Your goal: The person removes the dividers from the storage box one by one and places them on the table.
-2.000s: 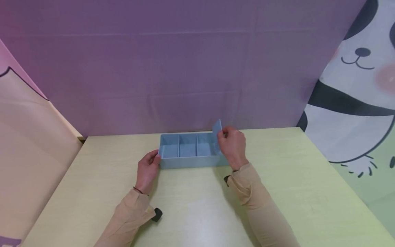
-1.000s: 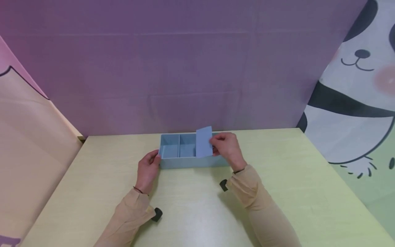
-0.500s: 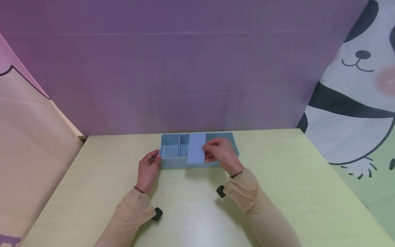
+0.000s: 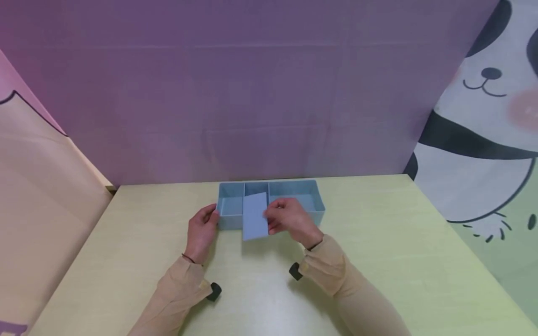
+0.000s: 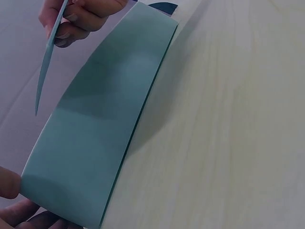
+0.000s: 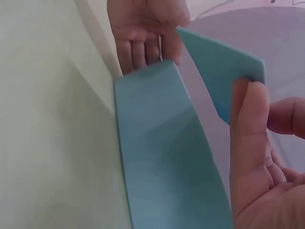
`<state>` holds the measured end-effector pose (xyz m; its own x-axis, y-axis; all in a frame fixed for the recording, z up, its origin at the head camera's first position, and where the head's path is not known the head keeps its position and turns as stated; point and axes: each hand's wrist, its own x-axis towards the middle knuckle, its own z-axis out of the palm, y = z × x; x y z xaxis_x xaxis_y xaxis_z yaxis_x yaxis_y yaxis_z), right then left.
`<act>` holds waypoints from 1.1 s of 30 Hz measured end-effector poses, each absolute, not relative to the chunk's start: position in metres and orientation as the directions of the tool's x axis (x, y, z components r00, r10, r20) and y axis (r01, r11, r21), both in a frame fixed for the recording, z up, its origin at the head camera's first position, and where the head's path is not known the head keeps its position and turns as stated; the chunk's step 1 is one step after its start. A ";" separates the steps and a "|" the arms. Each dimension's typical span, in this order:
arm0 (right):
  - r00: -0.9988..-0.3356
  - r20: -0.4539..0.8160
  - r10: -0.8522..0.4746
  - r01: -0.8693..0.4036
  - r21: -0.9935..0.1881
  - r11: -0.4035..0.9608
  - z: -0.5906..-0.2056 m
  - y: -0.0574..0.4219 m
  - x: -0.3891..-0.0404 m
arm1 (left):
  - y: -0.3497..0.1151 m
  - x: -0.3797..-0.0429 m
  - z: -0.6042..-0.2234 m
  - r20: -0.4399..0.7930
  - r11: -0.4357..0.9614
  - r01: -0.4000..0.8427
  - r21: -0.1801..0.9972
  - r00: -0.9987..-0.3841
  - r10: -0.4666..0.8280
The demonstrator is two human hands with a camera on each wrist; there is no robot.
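Observation:
A long light-blue box (image 4: 272, 221) with compartments stands near the table's back edge. My left hand (image 4: 202, 233) holds its left end, thumb at the rim and fingers against the end wall. My right hand (image 4: 294, 219) pinches a thin flat blue divider panel (image 4: 254, 219) by its right edge, between thumb and fingers. The panel is held up in front of the box and overlaps its middle compartment in the head view. In the right wrist view the panel (image 6: 224, 67) stands apart from the box (image 6: 162, 143). Two narrow compartments are on the left, a wider one on the right.
A pale wooden table (image 4: 420, 261) lies under the box. Behind it rises a purple backdrop (image 4: 252, 93), with a panda-print sheet (image 4: 483, 140) on the right and a beige-and-pink one (image 4: 38, 186) on the left. Small black devices (image 4: 214, 292) sit at both wrists.
My right hand has lifted the divider panel out of the box's right part and carried it left and toward me. My left hand has stayed at the box's left end.

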<state>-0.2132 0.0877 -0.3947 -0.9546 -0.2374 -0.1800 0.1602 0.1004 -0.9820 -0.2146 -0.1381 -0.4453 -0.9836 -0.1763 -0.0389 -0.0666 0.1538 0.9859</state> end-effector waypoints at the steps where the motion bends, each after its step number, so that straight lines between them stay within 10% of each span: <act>1: -0.952 -0.183 -0.246 0.163 -0.981 0.103 -0.396 0.085 -0.212 | -0.138 -0.214 -0.446 -0.038 0.156 -0.066 0.986 -0.983 -0.177; 33: -0.881 -0.319 -0.349 0.270 -0.945 0.181 -0.422 0.047 -0.187 | -0.140 -0.216 -0.448 0.004 0.159 -0.024 0.987 -0.985 -0.170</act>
<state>-0.1868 0.0472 -0.4222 -0.8813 -0.3486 -0.3190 0.2705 0.1815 -0.9455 -0.2158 -0.1401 -0.4481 -0.9854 -0.1700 0.0038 -0.0237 0.1594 0.9869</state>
